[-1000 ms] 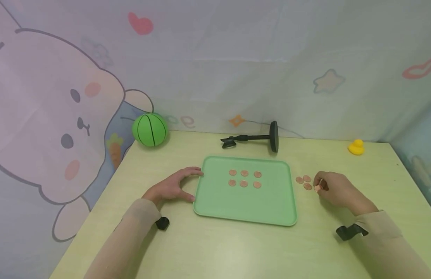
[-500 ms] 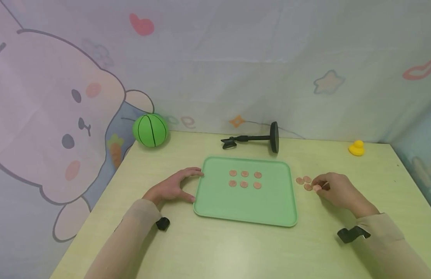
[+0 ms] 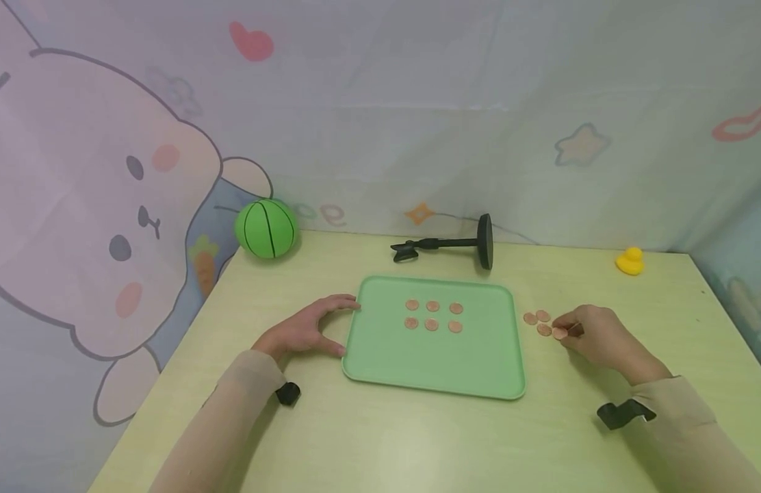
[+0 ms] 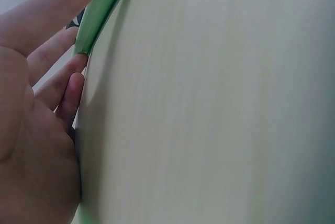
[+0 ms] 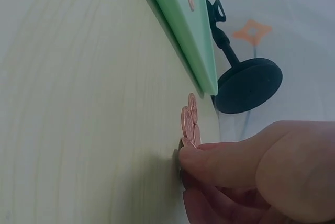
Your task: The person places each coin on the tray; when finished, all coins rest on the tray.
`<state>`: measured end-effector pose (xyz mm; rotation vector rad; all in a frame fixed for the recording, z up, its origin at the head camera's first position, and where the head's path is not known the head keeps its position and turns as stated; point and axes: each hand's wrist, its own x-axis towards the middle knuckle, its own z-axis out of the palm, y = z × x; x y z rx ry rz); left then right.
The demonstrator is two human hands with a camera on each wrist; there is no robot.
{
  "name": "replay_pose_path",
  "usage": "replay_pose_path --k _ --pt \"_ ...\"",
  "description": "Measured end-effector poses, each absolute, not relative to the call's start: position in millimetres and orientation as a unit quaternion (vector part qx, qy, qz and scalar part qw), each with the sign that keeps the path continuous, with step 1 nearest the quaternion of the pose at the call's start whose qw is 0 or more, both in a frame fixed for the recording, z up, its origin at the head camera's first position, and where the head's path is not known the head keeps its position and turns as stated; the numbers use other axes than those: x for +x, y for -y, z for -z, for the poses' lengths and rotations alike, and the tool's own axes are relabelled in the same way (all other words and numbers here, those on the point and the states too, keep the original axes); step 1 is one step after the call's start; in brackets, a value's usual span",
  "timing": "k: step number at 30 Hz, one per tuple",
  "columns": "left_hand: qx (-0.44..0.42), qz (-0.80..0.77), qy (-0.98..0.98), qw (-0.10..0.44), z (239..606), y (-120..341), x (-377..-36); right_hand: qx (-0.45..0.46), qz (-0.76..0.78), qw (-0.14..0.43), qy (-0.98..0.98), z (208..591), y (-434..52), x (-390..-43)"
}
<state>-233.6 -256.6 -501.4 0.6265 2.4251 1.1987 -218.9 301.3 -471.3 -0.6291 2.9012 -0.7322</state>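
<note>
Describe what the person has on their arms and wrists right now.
Both arms wear long beige sleeves that reach the wrists. A small black clip-like mount sits at the left wrist and another at the right wrist. The left hand and right hand are bare, with no gloves visible.

Coins on the tray: six coins (image 3: 432, 315), in two rows of three near the far edge of the one green tray (image 3: 430, 370).
Coins on the bench: four loose coins (image 3: 543, 323), near the bench's right edge.
Balls: one green ball (image 3: 265, 229), far left corner.
Ducks: one yellow duck (image 3: 629, 261), far right corner.
Stands: one black stand (image 3: 454, 244), far edge.
</note>
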Motion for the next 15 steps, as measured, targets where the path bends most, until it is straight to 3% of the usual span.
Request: replay_pose_path --k 15 --pt "0.221 -0.442 -0.851 0.179 501 255 -233 -0.268 0.231 -0.023 -0.935 463 -273 -223"
